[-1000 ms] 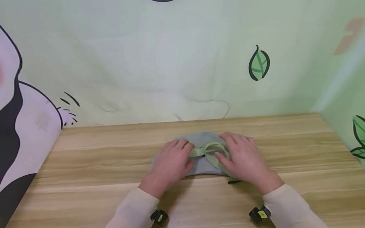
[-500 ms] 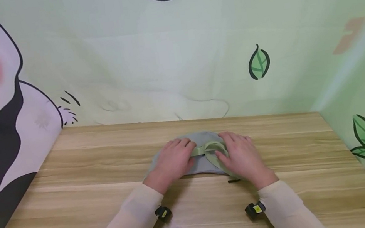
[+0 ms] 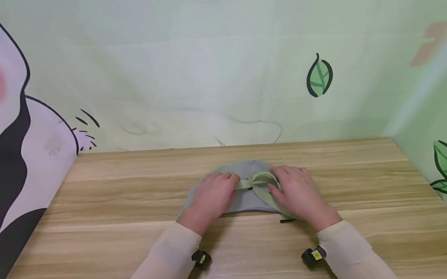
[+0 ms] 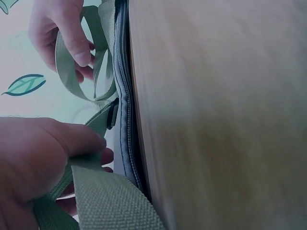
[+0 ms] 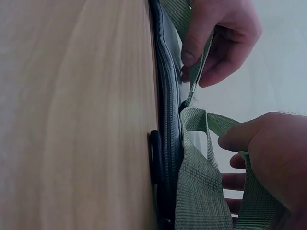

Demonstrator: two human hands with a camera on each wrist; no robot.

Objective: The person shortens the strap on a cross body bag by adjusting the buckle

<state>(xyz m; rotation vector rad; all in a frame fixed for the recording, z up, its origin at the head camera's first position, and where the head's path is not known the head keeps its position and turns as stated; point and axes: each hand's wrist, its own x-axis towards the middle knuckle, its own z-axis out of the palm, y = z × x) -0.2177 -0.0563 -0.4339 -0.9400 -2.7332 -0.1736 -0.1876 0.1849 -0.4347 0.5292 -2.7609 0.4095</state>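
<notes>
A grey zippered bag (image 3: 249,168) with a curved outline, like a waist bag, lies flat on the wooden table. Across its top runs a light green webbing strap (image 3: 243,184) that rises in a loop on the right. My left hand (image 3: 214,194) pinches the strap between thumb and fingers at the bag's left side. My right hand (image 3: 301,194) holds the looped part, with the webbing passing between thumb and fingers. A small black buckle (image 4: 112,114) sits on the strap between both hands. In the right wrist view, the zipper (image 5: 169,96) follows the bag's edge.
A black zipper pull (image 5: 156,155) juts from the bag's near edge onto the table (image 3: 107,194). Behind the table stands a pale green backdrop (image 3: 145,74) with printed leaves and a panda. A small black camera is worn at each wrist.
Over the last second the left hand has shifted slightly right along the strap, and the right forearm has drawn slightly inward. Bag and loop keep nearly the same place.
</notes>
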